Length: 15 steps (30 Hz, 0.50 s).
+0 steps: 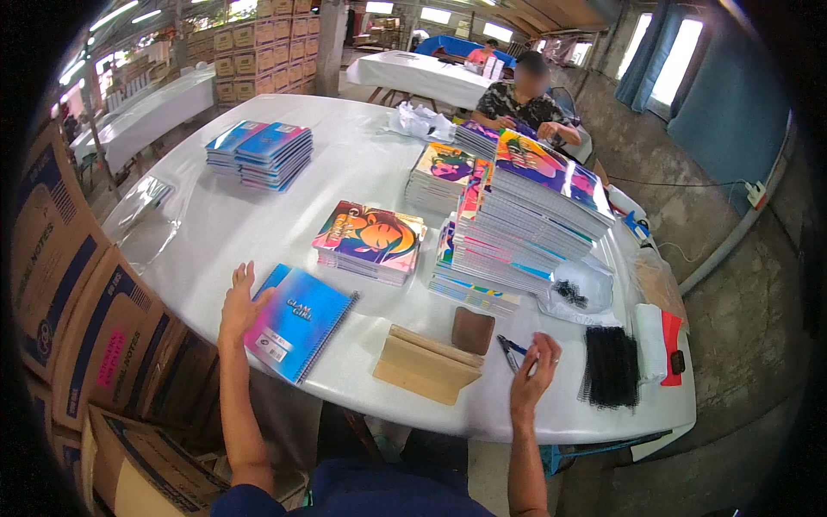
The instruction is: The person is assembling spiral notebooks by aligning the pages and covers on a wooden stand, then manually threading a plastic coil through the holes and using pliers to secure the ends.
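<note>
A blue and pink spiral-bound notebook (303,314) lies at the near left of the table, its black coil along the right side. My left hand (240,303) rests at its left edge with fingers spread. Beside a small pair of dark-handled pliers (510,351), my right hand (533,372) is loosely curled, thumb and fingers apart. The fingers reach the tool's near end, with no firm grip visible. Between the hands lie a folded tan cardboard piece (428,363) and a brown square pad (473,331).
Stacked notebooks stand at far left (273,153), the middle (369,241) and tall at right (530,220). Black coils (611,366) lie at near right, beside a plastic bag (579,291). Cartons (108,327) crowd the left side. A person (521,103) sits across the table.
</note>
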### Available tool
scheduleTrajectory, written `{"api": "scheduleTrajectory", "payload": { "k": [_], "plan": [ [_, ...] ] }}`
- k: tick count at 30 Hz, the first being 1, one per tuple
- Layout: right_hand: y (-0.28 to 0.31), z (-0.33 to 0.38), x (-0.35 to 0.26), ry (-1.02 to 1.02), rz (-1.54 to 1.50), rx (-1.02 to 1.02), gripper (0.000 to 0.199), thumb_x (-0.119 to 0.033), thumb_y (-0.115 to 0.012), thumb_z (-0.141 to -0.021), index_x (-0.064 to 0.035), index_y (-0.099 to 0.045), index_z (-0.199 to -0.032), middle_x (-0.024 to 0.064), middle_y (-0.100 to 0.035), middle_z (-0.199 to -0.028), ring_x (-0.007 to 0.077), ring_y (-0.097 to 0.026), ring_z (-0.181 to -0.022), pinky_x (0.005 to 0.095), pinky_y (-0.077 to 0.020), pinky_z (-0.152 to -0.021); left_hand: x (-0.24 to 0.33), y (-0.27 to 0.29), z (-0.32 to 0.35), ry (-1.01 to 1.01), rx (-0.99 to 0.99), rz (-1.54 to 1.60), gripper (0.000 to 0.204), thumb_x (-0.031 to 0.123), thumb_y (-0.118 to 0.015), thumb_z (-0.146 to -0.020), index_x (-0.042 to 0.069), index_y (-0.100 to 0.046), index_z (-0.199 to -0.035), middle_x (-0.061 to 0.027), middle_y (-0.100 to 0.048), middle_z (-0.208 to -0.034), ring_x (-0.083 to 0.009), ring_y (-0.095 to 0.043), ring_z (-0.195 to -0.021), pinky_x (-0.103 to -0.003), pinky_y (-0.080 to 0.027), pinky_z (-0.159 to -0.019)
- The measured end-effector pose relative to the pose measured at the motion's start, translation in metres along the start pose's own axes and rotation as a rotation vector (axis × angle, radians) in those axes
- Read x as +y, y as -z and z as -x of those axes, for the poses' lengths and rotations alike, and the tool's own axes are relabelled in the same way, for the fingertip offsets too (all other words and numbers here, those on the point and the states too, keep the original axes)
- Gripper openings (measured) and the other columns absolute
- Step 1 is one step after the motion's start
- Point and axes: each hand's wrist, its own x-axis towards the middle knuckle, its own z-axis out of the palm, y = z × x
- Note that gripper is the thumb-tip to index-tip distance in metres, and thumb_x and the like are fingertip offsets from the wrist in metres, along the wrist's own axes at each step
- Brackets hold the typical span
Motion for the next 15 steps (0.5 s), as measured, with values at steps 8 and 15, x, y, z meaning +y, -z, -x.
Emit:
{"api": "scheduleTrajectory", "payload": {
  "k": [8, 15],
  "plan": [
    [-0.073, 0.099, -0.167, -0.044, -0.748, -0.896, 0.052, -0.005, -0.057, -0.093, 0.0030, -0.036, -0.140, 0.0185, -0.054, -0.107, 0.0274, -0.061, -0.075, 0.0346, -0.0514, -0.067, -0.033, -0.032, -0.049, 0.025, -0.514, 0.310, 0.060, 0.035, -0.065, -0.086, -0.002, -0.053, -0.131, -0.0231, -0.065, -0.116, -0.0257, -0.064, -0.108, -0.033, -0.047, -0.093],
    [-0.166, 0.101, -0.175, -0.379, -0.751, -0.906, 0.071, -0.007, -0.059, -0.094, 0.0089, -0.015, -0.147, 0.0145, -0.054, -0.092, 0.0145, -0.058, -0.061, 0.0277, -0.0480, -0.050, -0.024, -0.032, -0.045, 0.042, -0.565, 0.643, 0.062, 0.013, -0.069, -0.076, -0.001, -0.052, -0.134, -0.0124, -0.069, -0.108, -0.0144, -0.063, -0.088, -0.028, -0.049, -0.084]
  ]
}}
